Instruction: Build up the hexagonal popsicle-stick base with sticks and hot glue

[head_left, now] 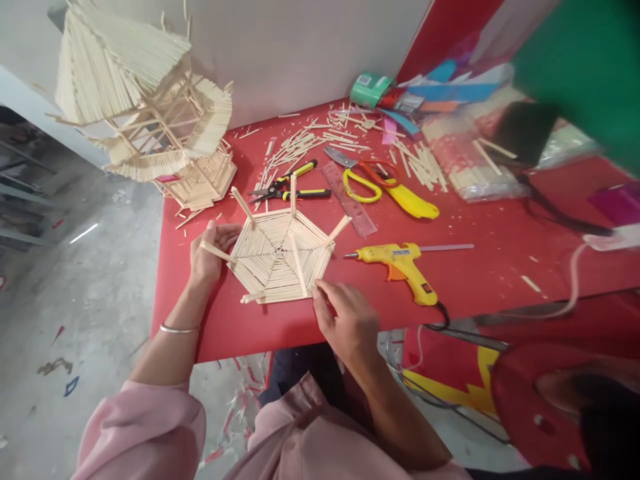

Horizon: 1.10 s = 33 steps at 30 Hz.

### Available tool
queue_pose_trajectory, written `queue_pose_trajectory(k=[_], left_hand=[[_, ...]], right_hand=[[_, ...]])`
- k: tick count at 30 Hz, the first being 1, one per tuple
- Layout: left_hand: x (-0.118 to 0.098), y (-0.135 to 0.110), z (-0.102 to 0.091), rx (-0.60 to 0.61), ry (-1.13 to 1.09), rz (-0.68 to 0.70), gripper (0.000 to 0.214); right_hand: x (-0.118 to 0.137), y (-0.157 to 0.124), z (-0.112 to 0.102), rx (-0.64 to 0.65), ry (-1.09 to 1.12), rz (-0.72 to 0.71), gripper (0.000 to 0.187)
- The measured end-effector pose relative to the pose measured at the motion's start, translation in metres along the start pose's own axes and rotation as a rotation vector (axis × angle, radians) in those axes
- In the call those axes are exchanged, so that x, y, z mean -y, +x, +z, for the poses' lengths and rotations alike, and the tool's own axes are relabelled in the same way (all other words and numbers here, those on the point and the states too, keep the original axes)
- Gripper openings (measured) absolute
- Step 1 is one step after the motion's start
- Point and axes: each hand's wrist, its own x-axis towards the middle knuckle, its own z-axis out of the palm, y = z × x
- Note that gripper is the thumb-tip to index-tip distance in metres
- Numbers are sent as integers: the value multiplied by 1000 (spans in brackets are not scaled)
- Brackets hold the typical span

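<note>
A flat hexagonal panel of thin wooden sticks (280, 257) lies on the red table (490, 273), with short stick posts rising from its corners. My left hand (210, 252) grips the panel's left corner, fingers curled round a post. My right hand (343, 317) pinches the panel's lower right corner with fingertips pressed together. Both arms wear pink sleeves, and a thin bangle sits on the left wrist.
A tall stick-built tower model (150, 113) stands at the table's far left corner. Behind the panel lie black-and-yellow cutters (293, 188), a ruler (349, 199), yellow scissors (387, 188), loose sticks (310, 143) and a bag of sticks (475, 170). A yellow glue gun (400, 263) lies to the right.
</note>
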Motion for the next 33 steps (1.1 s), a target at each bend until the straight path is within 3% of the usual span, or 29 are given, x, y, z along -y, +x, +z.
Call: queue_pose_trajectory(k=[8, 13, 16, 19, 24, 28, 33], left_hand=[[-1, -2, 0, 88, 10, -12, 62], [0, 1, 1, 114, -5, -24, 68], [2, 5, -1, 88, -22, -21, 69], [2, 5, 0, 70, -29, -10, 68], [0, 1, 3, 35, -16, -16, 66], [-1, 0, 1, -13, -6, -3, 63], [-5, -1, -1, -186, 61, 44, 67]], right_hand=[[4, 8, -6, 35, 42, 22, 20], [12, 27, 3, 54, -108, 3, 22], [20, 39, 13, 145, -261, 54, 23], [29, 48, 17, 275, -345, 138, 13], [34, 55, 11, 409, -300, 169, 7], [26, 43, -5, 278, -164, 67, 11], [16, 18, -25, 161, -159, 21, 19]])
